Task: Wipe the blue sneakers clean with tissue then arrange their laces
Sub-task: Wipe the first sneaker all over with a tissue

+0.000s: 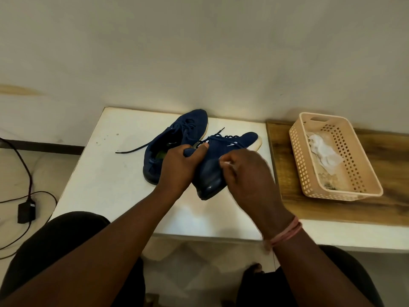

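Beige perforated plastic basket [363, 173] holding crumpled white tissues [324, 152] sits on a wood-grain board [389, 209] right of the white table [106, 173]. Second blue sneaker [172, 142] lies on the table, one lace trailing left. Left hand [177, 167] grips the near sneaker [212, 171] at its collar, heel raised; right hand [245, 173] pinches a white tissue [225, 164] against its smooth heel.

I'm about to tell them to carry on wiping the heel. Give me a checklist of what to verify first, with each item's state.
1. Left hand grips the held sneaker at its collar: ok.
2. Right hand pinches the tissue against the heel side: ok.
3. Tissue clean enough to use: cannot tell, mostly hidden.
4. Second sneaker rests on the white table: ok.
5. Its laces arranged: not ok, one trails loose.
6. Basket holds tissues within reach: ok.
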